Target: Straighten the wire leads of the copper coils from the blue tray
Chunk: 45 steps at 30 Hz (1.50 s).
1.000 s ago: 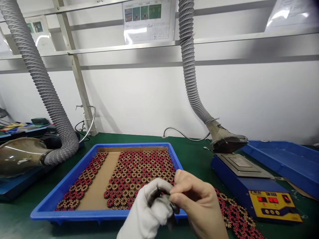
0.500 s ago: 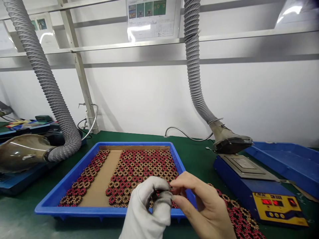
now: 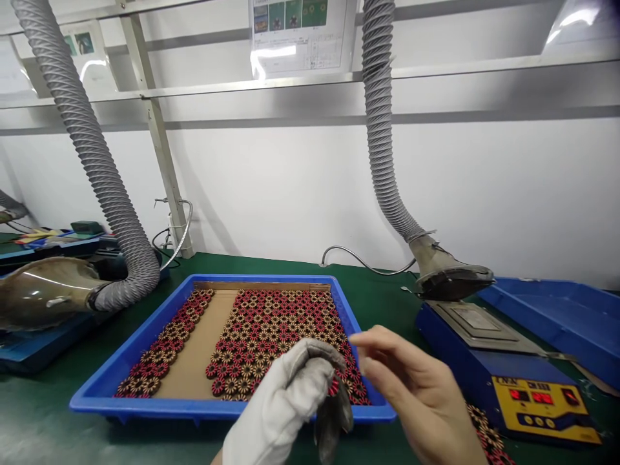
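Observation:
My left hand [image 3: 290, 387], in a white glove with grey, dirty fingertips, is curled in front of the blue tray. A bit of a red stator core [image 3: 334, 386] shows between its fingers; the rest is hidden. Just to the right, my right hand [image 3: 416, 387] is bare, its thumb and forefinger parted with nothing visible between them. Behind both hands, the blue tray [image 3: 232, 410] holds many small flower-shaped stator cores [image 3: 278, 323], red and copper-coloured, packed in rows on brown cardboard. A bare cardboard strip [image 3: 194, 355] divides them into two groups.
A blue heating unit [image 3: 508, 381] with a yellow panel and red digits stands right, under a fume hose [image 3: 380, 129]. More stator cores [image 3: 484, 429] lie beside it, partly behind my right hand. Another blue tray [image 3: 557, 310] is at far right; a second hose [image 3: 87, 142] hangs left.
My right hand has drawn away from the left and its fingers have parted. My left hand has turned, its grey fingertips now pointing down. The view has shifted slightly.

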Each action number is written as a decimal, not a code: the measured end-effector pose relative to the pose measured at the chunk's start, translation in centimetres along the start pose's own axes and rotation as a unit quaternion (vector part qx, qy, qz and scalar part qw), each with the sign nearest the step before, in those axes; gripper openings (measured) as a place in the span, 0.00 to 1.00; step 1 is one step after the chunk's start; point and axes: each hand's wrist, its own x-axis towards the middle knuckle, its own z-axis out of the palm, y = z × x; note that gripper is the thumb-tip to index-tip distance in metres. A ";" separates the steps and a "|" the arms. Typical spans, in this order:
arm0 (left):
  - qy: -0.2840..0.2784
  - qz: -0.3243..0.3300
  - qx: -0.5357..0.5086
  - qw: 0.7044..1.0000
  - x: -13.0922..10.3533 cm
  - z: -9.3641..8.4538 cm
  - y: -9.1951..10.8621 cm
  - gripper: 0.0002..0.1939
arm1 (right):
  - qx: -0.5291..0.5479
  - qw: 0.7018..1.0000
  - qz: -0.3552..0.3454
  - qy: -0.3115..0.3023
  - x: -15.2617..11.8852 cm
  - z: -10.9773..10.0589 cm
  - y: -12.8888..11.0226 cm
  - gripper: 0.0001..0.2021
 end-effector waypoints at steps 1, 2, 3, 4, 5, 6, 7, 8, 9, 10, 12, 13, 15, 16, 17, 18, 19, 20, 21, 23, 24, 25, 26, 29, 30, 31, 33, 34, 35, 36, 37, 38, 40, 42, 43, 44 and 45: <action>0.011 0.006 0.005 1.000 0.0 0.0 0.0 0.21 | -0.013 0.999 0.008 -0.043 0.1 0.1 -0.1 0.06; 0.020 0.013 0.014 1.000 0.1 -0.1 0.0 0.22 | -0.012 0.997 0.015 -0.075 0.3 0.2 -0.2 0.07; 0.026 0.021 0.021 0.999 0.1 0.0 0.0 0.22 | -0.001 0.996 0.016 -0.093 0.4 0.5 -0.2 0.06; 0.025 0.024 0.026 0.999 0.2 0.0 0.0 0.22 | 0.015 0.995 0.014 -0.096 0.5 0.7 -0.2 0.06; 0.014 0.024 0.030 0.999 0.3 0.0 0.0 0.22 | 0.029 0.996 0.011 -0.088 0.6 0.9 -0.1 0.07; -0.003 0.021 0.033 0.999 0.4 0.0 -0.1 0.22 | 0.041 0.996 0.009 -0.074 0.7 1.1 0.1 0.09; -0.028 0.019 0.032 0.999 0.5 0.0 -0.2 0.22 | 0.051 0.997 0.010 -0.062 0.7 1.3 0.2 0.11; -0.047 0.013 0.028 0.998 0.6 0.0 -0.2 0.22 | 0.059 0.997 0.014 -0.053 0.7 1.5 0.4 0.12; -0.059 0.009 0.024 0.998 0.6 0.0 -0.2 0.21 | 0.062 0.997 0.019 -0.046 0.6 1.7 0.5 0.13; -0.061 0.010 0.023 0.998 0.6 0.0 -0.2 0.20 | 0.058 0.997 0.022 -0.040 0.5 1.8 0.5 0.13; -0.037 0.022 0.030 0.999 0.6 0.1 0.0 0.19 | 0.033 0.999 0.022 -0.023 0.3 2.0 0.4 0.13; -0.027 0.028 0.036 0.999 0.5 0.2 0.0 0.18 | 0.017 1.000 0.016 -0.010 0.3 2.1 0.3 0.13; -0.018 0.040 0.044 0.998 0.3 0.4 0.2 0.18 | -0.003 1.000 0.003 0.010 0.1 2.3 0.2 0.12; -0.017 0.040 0.041 0.998 0.2 0.5 0.2 0.17 | 0.000 1.000 -0.004 0.012 0.1 2.3 0.2 0.11; -0.018 0.038 0.038 0.998 0.1 0.5 0.1 0.15 | 0.012 1.000 -0.009 0.010 0.1 2.3 0.3 0.10; -0.014 0.035 0.038 0.999 0.1 0.6 0.1 0.13 | 0.030 0.999 -0.012 0.004 0.2 2.4 0.4 0.09; -0.009 0.032 0.040 0.999 0.0 0.7 0.0 0.10 | 0.052 0.999 -0.012 -0.002 0.2 2.4 0.5 0.09; -0.008 0.027 0.045 0.999 -0.1 0.7 0.0 0.08 | 0.072 0.997 -0.012 -0.004 0.3 2.4 0.7 0.08; -0.006 0.022 0.049 0.999 -0.1 0.8 0.0 0.06 | 0.087 0.996 -0.012 -0.002 0.3 2.4 0.8 0.08; 0.001 0.024 0.053 0.998 -0.2 0.9 0.2 0.04 | 0.095 0.995 -0.017 0.003 0.3 2.5 0.8 0.07; 0.007 0.028 0.056 0.998 -0.2 1.0 0.3 0.03 | 0.087 0.996 -0.023 0.005 0.2 2.6 0.8 0.08; 0.014 0.033 0.063 0.997 -0.2 1.1 0.5 0.03 | 0.073 0.997 -0.027 0.008 0.1 2.6 0.8 0.08; 0.026 0.038 0.074 0.996 -0.2 1.2 0.7 0.03 | 0.059 0.998 -0.028 0.013 0.0 2.7 0.7 0.08; 0.067 0.039 0.116 0.990 -0.4 1.4 1.2 0.02 | 0.059 0.996 -0.037 0.055 -0.3 2.7 0.4 0.09; 0.078 0.033 0.122 0.989 -0.4 1.4 1.3 0.02 | 0.065 0.994 -0.048 0.070 -0.4 2.6 0.3 0.10; 0.084 0.027 0.123 0.989 -0.5 1.4 1.3 0.02 | 0.062 0.993 -0.066 0.077 -0.4 2.4 0.2 0.10; 0.087 0.016 0.113 0.990 -0.6 1.3 1.3 0.02 | 0.023 0.991 -0.117 0.060 -0.2 2.1 -0.1 0.07; 0.086 0.013 0.104 0.991 -0.6 1.3 1.3 0.02 | -0.006 0.989 -0.141 0.034 0.0 1.9 -0.2 0.09; 0.084 0.011 0.096 0.992 -0.6 1.2 1.2 0.02 | -0.033 0.986 -0.162 0.002 0.1 1.7 -0.3 0.13; 0.081 0.011 0.090 0.993 -0.6 1.1 1.1 0.01 | -0.056 0.983 -0.175 -0.027 0.2 1.5 -0.4 0.18; 0.076 0.009 0.084 0.993 -0.6 1.0 1.0 0.01 | -0.074 0.979 -0.185 -0.049 0.4 1.4 -0.4 0.20; 0.070 0.004 0.078 0.995 -0.5 0.9 0.9 0.01 | -0.089 0.975 -0.192 -0.063 0.5 1.4 -0.4 0.21; 0.051 -0.001 0.063 0.997 -0.4 0.7 0.8 0.00 | -0.111 0.969 -0.213 -0.064 0.6 1.4 -0.4 0.19; 0.028 0.004 0.042 0.999 -0.3 0.5 0.7 0.01 | -0.125 0.961 -0.240 -0.051 0.6 1.5 -0.3 0.16; 0.017 0.007 0.030 0.999 -0.2 0.4 0.6 0.01 | -0.135 0.958 -0.247 -0.048 0.6 1.5 -0.4 0.15; 0.008 0.005 0.021 1.000 -0.1 0.4 0.6 0.02 | -0.150 0.957 -0.245 -0.046 0.6 1.6 -0.4 0.13; -0.002 -0.002 0.014 1.000 0.0 0.4 0.6 0.03 | -0.167 0.956 -0.236 -0.045 0.5 1.6 -0.5 0.12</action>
